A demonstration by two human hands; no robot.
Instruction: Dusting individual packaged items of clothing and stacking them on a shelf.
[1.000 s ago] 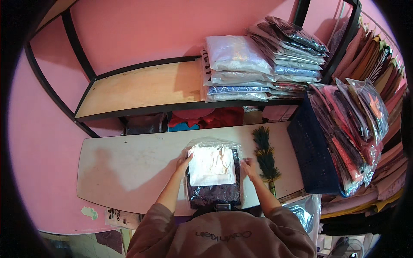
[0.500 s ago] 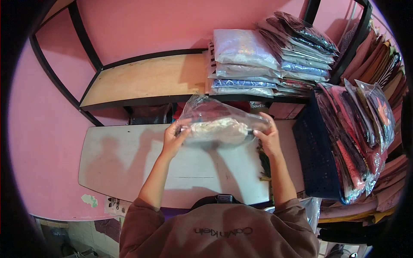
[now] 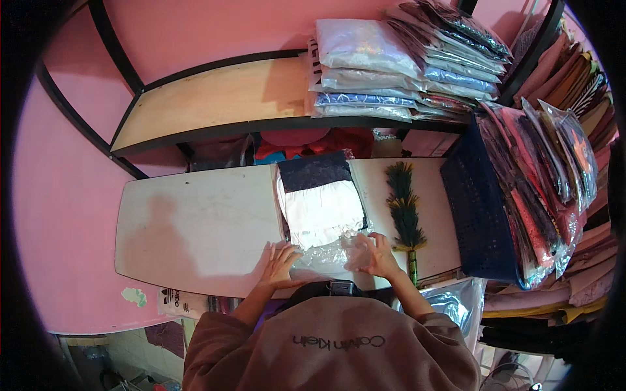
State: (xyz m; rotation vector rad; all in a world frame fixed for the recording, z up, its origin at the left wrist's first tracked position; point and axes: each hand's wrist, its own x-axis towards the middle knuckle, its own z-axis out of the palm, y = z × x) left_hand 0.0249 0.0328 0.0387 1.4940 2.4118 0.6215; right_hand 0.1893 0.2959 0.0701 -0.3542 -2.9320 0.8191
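Observation:
A folded navy and white garment (image 3: 324, 203) lies inside a clear plastic bag (image 3: 326, 259) on the white table. The bag's loose, crinkled end points toward me. At the left edge of that end rests my left hand (image 3: 282, 267), open with its fingers stretched out. My right hand (image 3: 381, 258) is at the opposite edge, fingers apart and curved, the tips by the plastic near the garment's corner. Right of the bag lies a dark green feathery stem (image 3: 404, 205) with a yellow-green handle.
Along the back runs a wooden shelf (image 3: 195, 96) with stacks of bagged garments (image 3: 368, 72). A dark blue basket (image 3: 475, 215) full of bagged clothes stands at the table's right end. Hanging clothes (image 3: 580, 91) fill the far right. More clear plastic (image 3: 450, 303) lies by the table's front right.
The bagged garment was held up between both hands; now it lies flat on the table. Both hands have come down and nearer to me, and the green stem shows fully.

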